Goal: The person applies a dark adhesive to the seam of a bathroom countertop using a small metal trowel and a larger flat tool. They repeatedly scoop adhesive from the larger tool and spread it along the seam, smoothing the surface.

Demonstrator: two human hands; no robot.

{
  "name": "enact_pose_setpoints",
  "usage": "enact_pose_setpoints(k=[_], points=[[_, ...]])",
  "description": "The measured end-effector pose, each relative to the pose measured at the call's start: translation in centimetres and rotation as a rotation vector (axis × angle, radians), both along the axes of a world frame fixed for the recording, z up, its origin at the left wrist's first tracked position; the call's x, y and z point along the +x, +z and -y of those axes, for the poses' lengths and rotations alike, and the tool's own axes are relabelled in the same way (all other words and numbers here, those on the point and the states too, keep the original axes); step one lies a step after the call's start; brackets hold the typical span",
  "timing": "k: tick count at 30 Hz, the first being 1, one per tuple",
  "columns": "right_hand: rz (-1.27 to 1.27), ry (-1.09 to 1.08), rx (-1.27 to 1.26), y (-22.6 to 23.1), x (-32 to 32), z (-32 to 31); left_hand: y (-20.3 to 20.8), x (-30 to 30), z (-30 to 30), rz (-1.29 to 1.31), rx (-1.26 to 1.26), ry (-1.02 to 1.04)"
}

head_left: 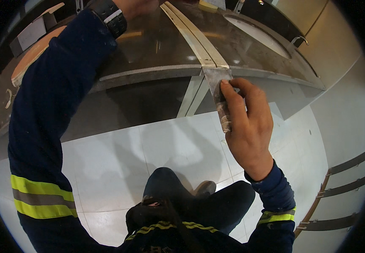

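My right hand (250,122) pinches a flat, grey-stained putty knife (215,79) between thumb and fingers. Its blade end meets the dark countertop's front edge (148,72), right where two pale strips of masking tape (193,39) end. The strips run back across the top, with a thin dark seam between them. Below the edge, more tape (187,101) lines a joint on the front panel. My left hand (138,6) reaches over the counter at the top of the picture; its fingers are cut off by the rim, so whatever it touches is hidden.
On the right, an oval basin (258,34) is set into the counter beside a tap (300,40). A pinkish oval panel (32,57) and a white box-like piece (31,36) lie at the far left. White floor tiles (106,168) spread beneath my bent legs.
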State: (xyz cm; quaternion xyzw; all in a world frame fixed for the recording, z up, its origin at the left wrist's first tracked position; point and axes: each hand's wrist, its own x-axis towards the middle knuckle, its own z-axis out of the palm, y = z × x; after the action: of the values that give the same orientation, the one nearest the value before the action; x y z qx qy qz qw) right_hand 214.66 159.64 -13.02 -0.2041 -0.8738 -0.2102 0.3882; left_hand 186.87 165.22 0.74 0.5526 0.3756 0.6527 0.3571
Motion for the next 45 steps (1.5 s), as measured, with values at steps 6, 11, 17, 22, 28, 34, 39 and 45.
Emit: enact_pose_setpoints(k=[6, 11, 17, 22, 28, 34, 39, 45], points=[[0.014, 0.027, -0.051, -0.8, 0.3, 0.2, -0.1, -0.3, -0.4, 0.007, 0.01, -0.006], [-0.018, 0.055, -0.053, -0.4, 0.5, 0.6, 0.1, -0.1, -0.1, -0.052, 0.022, 0.066], [-0.178, 0.069, -0.072, -0.2, 0.4, 0.2, 0.1, 0.4, 0.5, -0.054, -0.002, 0.079], [-0.201, 0.054, -0.097, -0.6, 0.5, 0.3, -0.2, 0.1, 0.2, -0.085, 0.041, 0.033], [-0.183, 0.058, -0.105, -0.7, 0.0, 0.3, 0.0, -0.4, 0.2, -0.105, 0.011, 0.057], [-0.17, 0.011, -0.085, -1.2, 0.0, -0.1, -0.2, 0.2, 0.4, -0.072, 0.021, 0.077], [-0.153, -0.004, -0.084, -1.3, -0.1, -0.1, -0.1, 0.0, 0.4, -0.069, 0.006, 0.095], [-0.151, -0.015, -0.084, -1.9, -0.2, -0.1, -0.3, -0.3, -0.4, -0.112, 0.034, 0.083]])
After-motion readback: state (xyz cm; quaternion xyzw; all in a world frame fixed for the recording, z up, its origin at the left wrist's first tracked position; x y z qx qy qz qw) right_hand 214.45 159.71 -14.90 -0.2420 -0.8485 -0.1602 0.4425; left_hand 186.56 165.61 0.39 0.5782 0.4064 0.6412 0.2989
